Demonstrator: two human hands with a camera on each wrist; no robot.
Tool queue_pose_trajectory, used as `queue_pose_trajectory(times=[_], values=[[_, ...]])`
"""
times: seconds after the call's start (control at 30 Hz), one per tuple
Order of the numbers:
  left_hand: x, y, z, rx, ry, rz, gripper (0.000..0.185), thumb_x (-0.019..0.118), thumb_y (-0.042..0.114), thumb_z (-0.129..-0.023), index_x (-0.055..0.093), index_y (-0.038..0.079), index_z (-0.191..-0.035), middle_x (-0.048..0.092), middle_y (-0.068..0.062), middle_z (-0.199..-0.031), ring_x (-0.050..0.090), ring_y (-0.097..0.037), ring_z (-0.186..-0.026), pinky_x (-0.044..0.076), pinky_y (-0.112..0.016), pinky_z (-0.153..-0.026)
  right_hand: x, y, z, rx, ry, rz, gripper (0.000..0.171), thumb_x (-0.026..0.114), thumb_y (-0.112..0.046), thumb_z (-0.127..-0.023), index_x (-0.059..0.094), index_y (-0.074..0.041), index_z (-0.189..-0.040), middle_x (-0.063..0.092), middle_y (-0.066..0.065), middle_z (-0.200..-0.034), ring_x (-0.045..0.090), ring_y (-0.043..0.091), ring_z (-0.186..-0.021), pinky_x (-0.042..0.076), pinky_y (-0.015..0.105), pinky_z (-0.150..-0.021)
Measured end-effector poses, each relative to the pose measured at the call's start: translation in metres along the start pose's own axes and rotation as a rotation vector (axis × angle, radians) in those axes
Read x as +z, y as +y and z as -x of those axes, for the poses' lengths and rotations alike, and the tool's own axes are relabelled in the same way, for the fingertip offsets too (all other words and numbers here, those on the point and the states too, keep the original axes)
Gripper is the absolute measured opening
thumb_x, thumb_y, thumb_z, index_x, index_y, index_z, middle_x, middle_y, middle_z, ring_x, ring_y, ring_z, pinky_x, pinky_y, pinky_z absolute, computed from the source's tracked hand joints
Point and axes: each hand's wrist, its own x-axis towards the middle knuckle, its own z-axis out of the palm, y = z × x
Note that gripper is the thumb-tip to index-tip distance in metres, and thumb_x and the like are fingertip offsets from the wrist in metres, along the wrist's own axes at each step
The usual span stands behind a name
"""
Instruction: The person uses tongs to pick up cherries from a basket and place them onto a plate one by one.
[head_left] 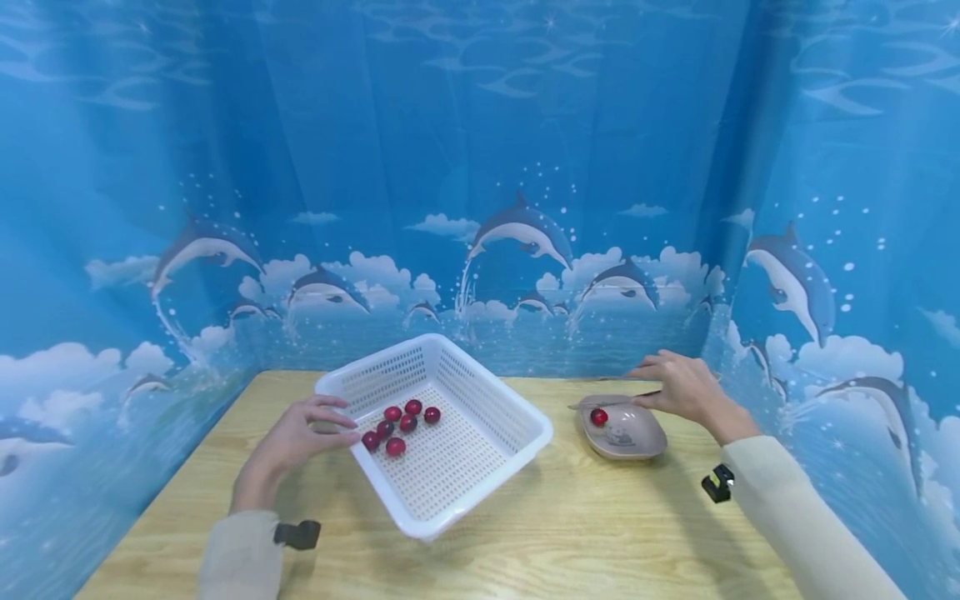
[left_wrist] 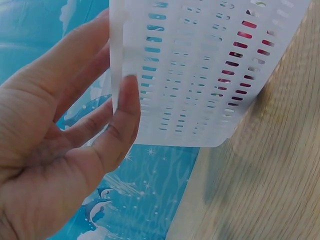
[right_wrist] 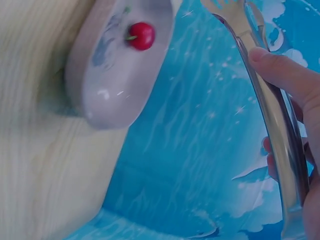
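My left hand (head_left: 303, 435) pinches the left rim of the white basket (head_left: 465, 450), thumb against the outer wall and fingers over the other side. The basket sits left of the middle of the wooden table (head_left: 570, 517), with seven red cherries (head_left: 408, 423) gathered on its left part. My right hand (head_left: 684, 387) grips metal tongs (right_wrist: 275, 115) along their arms, above the far right part of the shallow dish (head_left: 647, 432), which stands apart on the right with a single cherry (head_left: 598, 417) towards its left side. From the wrist, the tong tips show clear of that fruit.

I judge the basket light and a little springy, best held by its rim, where the thin wall gives a good pinch. The tongs look stiff and smooth, so a hold partway along should steady them. The cherries seem glossy, round and easily bruised; I would take each lightly at its widest part, or by the stem where one shows, since a hard squeeze could make it skid
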Motion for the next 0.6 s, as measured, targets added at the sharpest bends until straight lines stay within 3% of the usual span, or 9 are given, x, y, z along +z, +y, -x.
queue_pose_trajectory(times=[0.2,0.3,0.43,0.5,0.6], values=[[0.001,-0.001,-0.001,0.02,0.013,0.007,0.036,0.087,0.032,-0.083,0.08,0.006,-0.106,0.055,-0.02,-0.146,0.041,-0.048,-0.14,0.037,-0.072,-0.113,-0.003,-0.011,-0.019,-0.089,0.15,-0.02,0.043,0.094,-0.036,-0.07,0.082,-0.019,-0.107,0.078,0.004,-0.102,0.065,0.021,-0.081,0.026,0.017,-0.041],[0.001,-0.001,-0.001,0.017,0.013,0.01,0.036,0.087,0.032,-0.082,0.08,0.005,-0.105,0.054,-0.02,-0.145,0.041,-0.047,-0.139,0.038,-0.071,-0.112,-0.004,-0.019,-0.029,-0.146,0.213,-0.052,0.042,0.09,-0.047,-0.076,0.082,-0.019,-0.107,0.078,0.003,-0.1,0.064,0.019,-0.078,0.026,0.015,-0.042],[0.002,-0.002,-0.002,0.009,0.021,0.016,0.035,0.088,0.031,-0.081,0.08,0.006,-0.104,0.055,-0.021,-0.145,0.042,-0.047,-0.138,0.038,-0.071,-0.112,-0.003,-0.034,-0.043,-0.19,0.257,-0.082,0.042,0.09,-0.045,-0.076,0.082,-0.018,-0.107,0.079,0.003,-0.1,0.066,0.019,-0.08,0.025,0.013,-0.043],[0.004,-0.002,-0.002,0.008,0.03,0.025,0.035,0.089,0.03,-0.08,0.08,0.005,-0.103,0.055,-0.021,-0.144,0.043,-0.046,-0.137,0.038,-0.07,-0.113,-0.003,-0.043,-0.051,-0.2,0.266,-0.09,0.042,0.095,-0.032,-0.069,0.082,-0.018,-0.106,0.079,0.003,-0.101,0.068,0.02,-0.081,0.025,0.013,-0.042],[0.005,0.0,-0.003,0.011,0.039,0.031,0.035,0.089,0.029,-0.079,0.079,0.003,-0.102,0.054,-0.023,-0.144,0.044,-0.045,-0.136,0.039,-0.069,-0.113,-0.005,-0.057,-0.061,-0.218,0.265,-0.114,0.042,0.095,-0.031,-0.07,0.081,-0.018,-0.108,0.08,0.003,-0.103,0.07,0.022,-0.085,0.029,0.012,-0.043]])
